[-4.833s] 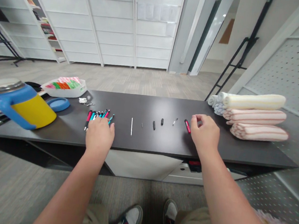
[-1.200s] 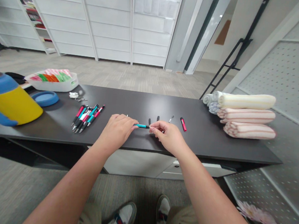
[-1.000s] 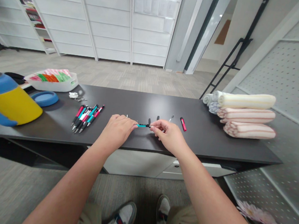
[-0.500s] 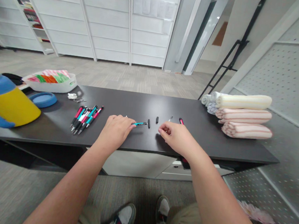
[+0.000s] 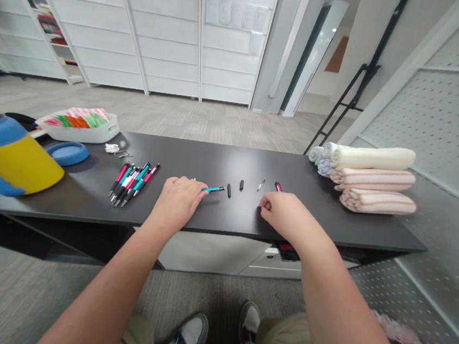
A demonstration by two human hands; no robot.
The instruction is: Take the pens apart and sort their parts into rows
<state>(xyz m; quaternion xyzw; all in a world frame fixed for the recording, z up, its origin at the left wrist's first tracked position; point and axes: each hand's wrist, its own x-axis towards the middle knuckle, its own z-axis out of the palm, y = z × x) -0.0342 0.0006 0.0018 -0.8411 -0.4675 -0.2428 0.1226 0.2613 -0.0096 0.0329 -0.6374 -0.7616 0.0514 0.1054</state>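
Head camera looks down on a long dark table [image 5: 214, 159] that crosses the middle of the frame. The left hand [image 5: 177, 203] lies on the table a little left of the centre. Its fingers are closed on the end of a teal pen [image 5: 213, 189]. The pen lies almost flat, just above the table, and its dark tip points toward the right side of the frame.

Just beside this tip lies a short black part [image 5: 228, 190]. A second black part [image 5: 241, 185] is near it, a little higher in the frame. Further to the right are a thin pale piece [image 5: 260, 184] and a red piece [image 5: 278, 186], which the knuckles partly cover.

The right hand [image 5: 286, 217] rests on the table right of the centre, with its fingers curled inward. I cannot tell if they pinch something.

At the left of the left hand, a bunch of pens [image 5: 132, 177], pink and teal, lies together. At the left edge of the frame stand a yellow and blue jug [image 5: 13, 160], a blue lid [image 5: 66, 152] and a white tray [image 5: 106, 129] with coloured items. Rolled towels [image 5: 372, 179] are stacked at the right end of the table.
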